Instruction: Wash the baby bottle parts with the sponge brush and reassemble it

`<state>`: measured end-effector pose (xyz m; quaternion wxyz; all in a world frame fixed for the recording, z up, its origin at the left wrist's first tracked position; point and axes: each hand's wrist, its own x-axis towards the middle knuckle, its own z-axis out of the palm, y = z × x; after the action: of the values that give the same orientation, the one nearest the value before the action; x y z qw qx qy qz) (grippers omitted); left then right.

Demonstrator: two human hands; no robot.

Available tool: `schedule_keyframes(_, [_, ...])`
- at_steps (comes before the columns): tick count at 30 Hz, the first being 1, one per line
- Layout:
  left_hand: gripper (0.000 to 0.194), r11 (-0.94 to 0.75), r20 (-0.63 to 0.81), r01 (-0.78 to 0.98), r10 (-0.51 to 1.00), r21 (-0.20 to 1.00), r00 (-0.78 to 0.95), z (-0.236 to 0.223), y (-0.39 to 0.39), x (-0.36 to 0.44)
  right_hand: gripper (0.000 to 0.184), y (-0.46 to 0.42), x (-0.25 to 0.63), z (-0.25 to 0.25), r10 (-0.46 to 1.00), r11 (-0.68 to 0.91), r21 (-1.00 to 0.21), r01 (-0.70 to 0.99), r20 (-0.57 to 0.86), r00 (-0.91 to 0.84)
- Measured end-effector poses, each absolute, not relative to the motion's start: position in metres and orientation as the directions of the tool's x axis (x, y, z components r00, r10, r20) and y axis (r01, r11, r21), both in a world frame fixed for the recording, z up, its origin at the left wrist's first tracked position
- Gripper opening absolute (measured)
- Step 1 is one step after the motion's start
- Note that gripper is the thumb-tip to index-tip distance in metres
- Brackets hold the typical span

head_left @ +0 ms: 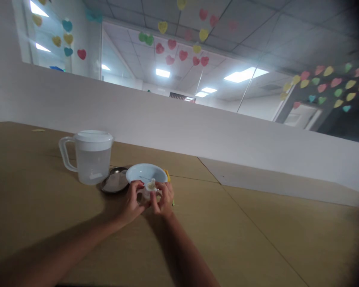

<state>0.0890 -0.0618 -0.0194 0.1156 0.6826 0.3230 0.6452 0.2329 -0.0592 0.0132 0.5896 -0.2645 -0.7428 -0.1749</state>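
Note:
Both my hands meet over the wooden table [242, 231], just in front of a white bowl [146, 173]. My left hand [133, 201] and my right hand [165, 199] pinch a small pale object [150, 189] between their fingertips; it looks like a small bottle top or nipple, too blurred to name surely. The bowl holds a thin utensil, only partly seen. A clear plastic jug [91, 156] with a white lid stands to the left of the bowl.
A small metal dish [113, 181] lies between the jug and the bowl. Something yellow [167, 174] pokes out behind the bowl's right side. A white partition wall [197, 127] runs along the table's far edge, with glass and paper hearts above.

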Motion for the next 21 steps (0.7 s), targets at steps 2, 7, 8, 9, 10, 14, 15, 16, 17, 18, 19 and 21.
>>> schedule_keyframes(2, [0.043,-0.795,0.840,0.301,0.540,0.527,-0.044,-0.018,-0.062,0.089,0.020,-0.059,0.233,0.012,0.197,0.792,-0.092,0.603,0.974,-0.110])
schedule_keyframes(7, [0.038,-0.803,0.852,0.329,0.523,0.497,-0.011,-0.015,-0.062,0.088,0.011,-0.062,0.234,0.015,0.146,0.799,-0.046,0.599,0.982,-0.118])
schedule_keyframes(8, [0.038,-0.803,0.849,0.322,0.528,0.502,-0.007,-0.015,-0.062,0.087,0.010,-0.063,0.234,0.017,0.128,0.803,-0.022,0.596,0.982,-0.136])
schedule_keyframes(9, [0.039,-0.801,0.843,0.311,0.537,0.512,-0.004,-0.016,-0.062,0.087,0.011,-0.065,0.234,0.018,0.106,0.808,0.006,0.589,0.982,-0.156])
schedule_keyframes(10, [0.042,-0.796,0.834,0.299,0.552,0.527,0.001,-0.018,-0.061,0.087,0.011,-0.066,0.233,0.020,0.083,0.813,0.036,0.581,0.981,-0.177])
schedule_keyframes(14, [0.056,-0.732,0.759,0.260,0.651,0.630,-0.010,-0.026,-0.057,0.089,0.015,-0.074,0.224,0.024,0.035,0.823,0.127,0.554,0.962,-0.273])
schedule_keyframes(15, [0.056,-0.722,0.752,0.259,0.658,0.642,-0.030,-0.029,-0.055,0.089,0.018,-0.075,0.222,0.024,0.033,0.825,0.146,0.546,0.952,-0.305])
schedule_keyframes(16, [0.054,-0.724,0.757,0.260,0.651,0.639,-0.048,-0.030,-0.052,0.090,0.020,-0.077,0.219,0.024,0.034,0.826,0.166,0.539,0.940,-0.340])
schedule_keyframes(17, [0.052,-0.734,0.771,0.265,0.633,0.625,-0.065,-0.032,-0.050,0.090,0.022,-0.078,0.217,0.024,0.034,0.824,0.185,0.535,0.927,-0.373])
schedule_keyframes(18, [0.049,-0.748,0.788,0.272,0.611,0.605,-0.075,-0.033,-0.048,0.090,0.023,-0.079,0.215,0.024,0.035,0.821,0.203,0.533,0.914,-0.403])
schedule_keyframes(19, [0.047,-0.760,0.803,0.280,0.592,0.586,-0.074,-0.033,-0.046,0.090,0.023,-0.079,0.213,0.023,0.033,0.818,0.222,0.530,0.903,-0.429])
schedule_keyframes(21, [0.044,-0.770,0.812,0.290,0.582,0.569,-0.047,-0.032,-0.045,0.089,0.022,-0.079,0.211,0.021,0.015,0.820,0.253,0.514,0.888,-0.460])
